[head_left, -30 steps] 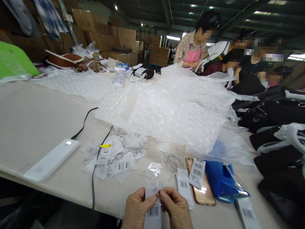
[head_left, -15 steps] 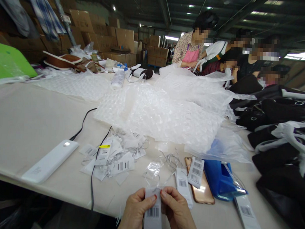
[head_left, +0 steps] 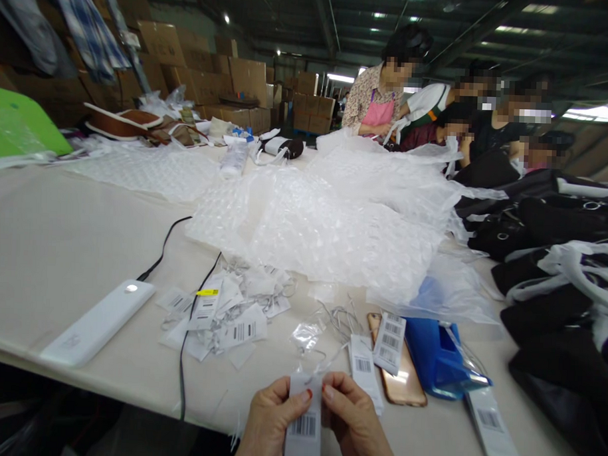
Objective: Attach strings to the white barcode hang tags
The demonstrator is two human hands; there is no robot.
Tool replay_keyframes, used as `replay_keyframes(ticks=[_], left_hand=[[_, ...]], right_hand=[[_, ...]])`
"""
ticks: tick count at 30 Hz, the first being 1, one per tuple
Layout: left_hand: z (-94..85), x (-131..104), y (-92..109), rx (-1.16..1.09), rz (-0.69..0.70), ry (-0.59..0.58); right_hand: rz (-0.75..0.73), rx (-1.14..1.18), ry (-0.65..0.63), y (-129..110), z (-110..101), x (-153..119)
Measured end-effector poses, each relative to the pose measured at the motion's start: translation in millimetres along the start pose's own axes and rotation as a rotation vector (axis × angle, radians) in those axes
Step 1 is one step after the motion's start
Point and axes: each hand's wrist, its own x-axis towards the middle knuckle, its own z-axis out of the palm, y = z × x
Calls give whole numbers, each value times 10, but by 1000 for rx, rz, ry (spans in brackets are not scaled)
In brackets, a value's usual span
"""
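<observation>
A long pale desk [head_left: 59, 233] stands in a warehouse hall with cardboard boxes [head_left: 204, 71] stacked behind, and several other people work at its far right end. Near the front edge, the left hand [head_left: 272, 420] and the right hand [head_left: 352, 422] pinch together the top of one white barcode tag [head_left: 304, 424], thumbs and forefingers closed on its upper corners, just above the desk edge. A thin clear string [head_left: 319, 358] seems to leave the tag at this place, but it is too fine to tell if it passes through a hole. I judge that the step in hand is work on the top of the tag, perhaps its string. The next move would need a small, exact finger grip, because the string is thin and slippery. A heap of similar tags [head_left: 226, 312] lies to the left, beside a white power bank [head_left: 98, 320] with its black cable [head_left: 182, 357]. To the right lie two more tags on a gold phone [head_left: 403, 384], a blue box [head_left: 442, 359], bubble wrap [head_left: 324, 222] and black bags [head_left: 548, 223].
</observation>
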Motion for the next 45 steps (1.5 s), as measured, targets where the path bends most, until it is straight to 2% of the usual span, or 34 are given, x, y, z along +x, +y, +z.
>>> replay_keyframes(ticks=[6,12,19,22,30,37,45], left_hand=[[-48,46,-62,11,2,-17],[-121,82,-145,140,-3,-50],[15,-62,29,41,-83,-91],[36,-73,53,66,-128,-89],[68,-128,46,123,-146,-71],[-18,-12,-60,184,-203,-70],[-66,5,-139,231,-205,-88]], right_hand=[[-30,-49,33,-28,11,10],[-5,-148,-51,-203,22,6],[-3,-57,35,-208,63,104],[-10,0,63,-215,82,147],[24,129,46,-363,94,246],[28,204,58,-459,124,390],[-22,120,134,-516,115,527]])
